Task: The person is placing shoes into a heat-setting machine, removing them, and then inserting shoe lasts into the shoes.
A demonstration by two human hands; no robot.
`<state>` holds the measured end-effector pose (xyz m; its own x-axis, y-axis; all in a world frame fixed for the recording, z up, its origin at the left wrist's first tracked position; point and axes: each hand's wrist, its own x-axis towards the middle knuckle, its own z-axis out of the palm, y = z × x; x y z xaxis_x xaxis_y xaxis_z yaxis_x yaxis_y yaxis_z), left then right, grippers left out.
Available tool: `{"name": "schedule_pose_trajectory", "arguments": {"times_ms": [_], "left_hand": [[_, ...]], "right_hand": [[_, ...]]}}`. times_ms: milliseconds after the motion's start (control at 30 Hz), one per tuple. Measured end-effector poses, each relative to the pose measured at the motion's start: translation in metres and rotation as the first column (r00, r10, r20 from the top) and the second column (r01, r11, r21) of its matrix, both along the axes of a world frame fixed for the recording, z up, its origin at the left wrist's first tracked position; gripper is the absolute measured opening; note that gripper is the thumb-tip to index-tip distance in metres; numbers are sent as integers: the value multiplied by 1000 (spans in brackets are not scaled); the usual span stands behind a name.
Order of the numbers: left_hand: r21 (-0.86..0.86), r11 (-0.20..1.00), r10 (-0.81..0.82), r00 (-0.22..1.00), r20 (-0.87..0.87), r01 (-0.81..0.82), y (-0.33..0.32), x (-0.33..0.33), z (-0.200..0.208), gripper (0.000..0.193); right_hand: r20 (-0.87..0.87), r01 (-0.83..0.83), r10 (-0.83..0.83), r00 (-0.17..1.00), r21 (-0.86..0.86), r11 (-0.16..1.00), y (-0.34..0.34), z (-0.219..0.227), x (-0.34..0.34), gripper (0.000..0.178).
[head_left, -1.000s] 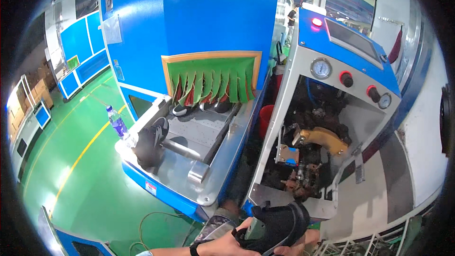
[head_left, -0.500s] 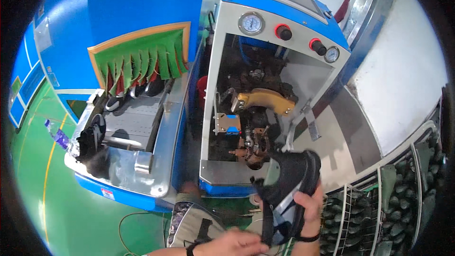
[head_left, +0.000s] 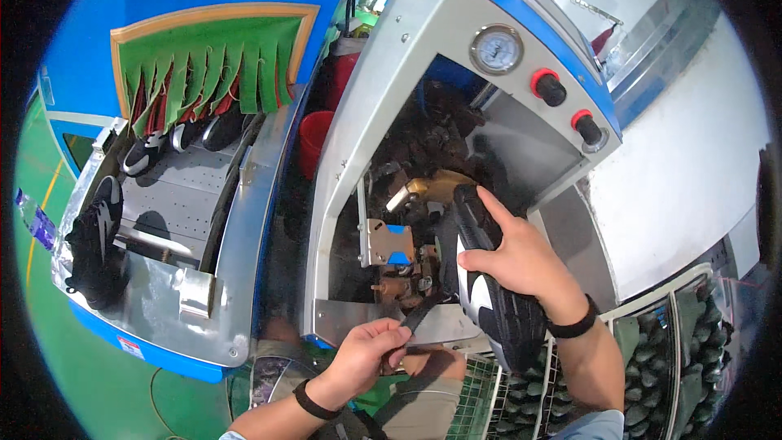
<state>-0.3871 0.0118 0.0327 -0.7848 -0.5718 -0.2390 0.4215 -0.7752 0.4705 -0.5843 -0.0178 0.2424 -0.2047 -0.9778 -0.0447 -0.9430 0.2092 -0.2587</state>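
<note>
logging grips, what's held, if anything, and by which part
Right hand: a black shoe, gripped across its sole. Left hand: a dark strap, apparently near its end.

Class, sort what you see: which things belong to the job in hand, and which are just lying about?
Job in hand, apparently:
black-and-white shoe, in the right hand
dark strap, pinched by the left hand
open-fronted machine, behind the shoe

Seemingly just lying about:
purple and clear bottle, far left
red container, left of that machine
</note>
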Motion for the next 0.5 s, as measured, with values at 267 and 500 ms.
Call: {"name": "schedule_pose_trajectory", "arguments": {"times_ms": [267, 500], "left_hand": [[-19, 1000, -10, 1000, 14, 11, -15, -7, -8, 21], [-62, 996, -46, 986, 163, 56, 12, -11, -12, 20]], "right_hand": [[-106, 103, -121, 987, -162, 981, -9, -25, -13, 93], [-97, 134, -169, 981, -294, 946, -2, -32, 4, 94]]}}
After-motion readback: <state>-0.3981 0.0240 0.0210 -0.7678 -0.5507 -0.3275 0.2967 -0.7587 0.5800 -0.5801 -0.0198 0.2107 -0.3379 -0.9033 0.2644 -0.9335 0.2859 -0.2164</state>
